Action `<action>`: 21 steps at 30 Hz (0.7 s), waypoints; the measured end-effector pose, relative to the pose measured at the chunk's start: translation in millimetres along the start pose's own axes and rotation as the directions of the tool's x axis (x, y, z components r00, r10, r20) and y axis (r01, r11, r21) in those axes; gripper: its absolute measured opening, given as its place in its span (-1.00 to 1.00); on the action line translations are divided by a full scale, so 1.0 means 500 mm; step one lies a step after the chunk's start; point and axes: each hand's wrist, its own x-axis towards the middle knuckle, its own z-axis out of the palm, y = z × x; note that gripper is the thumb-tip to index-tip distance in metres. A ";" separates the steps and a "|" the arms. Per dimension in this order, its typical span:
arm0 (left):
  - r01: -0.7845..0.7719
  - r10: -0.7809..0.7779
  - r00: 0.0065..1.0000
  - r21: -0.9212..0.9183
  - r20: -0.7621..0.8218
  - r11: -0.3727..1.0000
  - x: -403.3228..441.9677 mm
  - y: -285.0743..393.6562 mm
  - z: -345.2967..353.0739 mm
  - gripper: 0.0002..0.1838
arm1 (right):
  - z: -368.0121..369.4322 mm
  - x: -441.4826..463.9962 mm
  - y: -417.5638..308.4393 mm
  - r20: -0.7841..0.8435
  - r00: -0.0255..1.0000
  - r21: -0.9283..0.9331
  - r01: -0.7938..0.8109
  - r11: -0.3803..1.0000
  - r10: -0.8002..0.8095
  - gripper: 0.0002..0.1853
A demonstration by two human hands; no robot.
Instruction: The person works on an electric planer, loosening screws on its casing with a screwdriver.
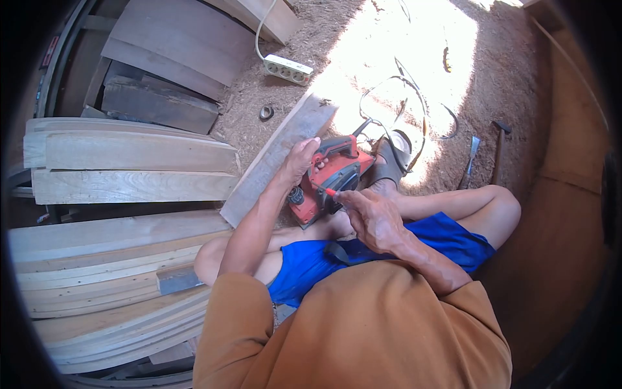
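Observation:
A red and grey electric planer (338,171) rests tilted by my legs, close to a wooden board (275,159). My left hand (302,157) is closed on the planer's upper left side, near its handle. In my right hand (374,222) is a screwdriver (330,192) with a red handle, its thin shaft pointing at the planer's side. My fingers wrap round most of the screwdriver's handle. Whether the tip sits in a screw is too small to tell.
Stacked planks (136,155) fill the left side. A white power strip (288,69) and a dark ring (266,113) lie on the shavings-covered ground. Black cable (424,117) loops beyond my foot. At right are a chisel (472,157), a hammer (499,152) and a wooden panel (573,149).

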 end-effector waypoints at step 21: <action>0.044 -0.045 0.997 -0.009 -0.064 0.999 0.005 -0.001 0.018 -0.48 | 0.021 -0.018 0.018 -0.110 0.994 -0.003 0.020 1.000 -0.020 -0.62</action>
